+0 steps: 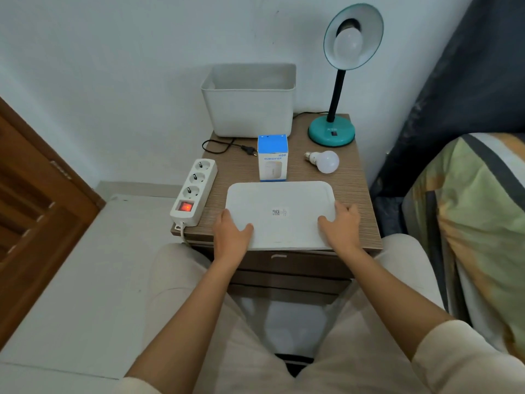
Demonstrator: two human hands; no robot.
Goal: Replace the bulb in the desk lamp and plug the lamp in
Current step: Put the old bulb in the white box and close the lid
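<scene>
A teal desk lamp (331, 132) stands at the back right of the small wooden table (360, 194), with a white bulb (349, 43) in its shade. A loose white bulb (324, 161) lies on its side in front of the lamp base. The lamp's black plug (249, 150) lies unplugged near a white power strip (194, 191), whose red switch glows. My left hand (231, 236) and my right hand (342, 227) grip the near corners of a flat white lid (279, 214) resting on the table.
An open white bin (248, 109) stands at the back against the wall. A blue and white humidifier box (272, 157) stands between the bin and the lid. A brown door is at the left and a bed with a patterned cover at the right.
</scene>
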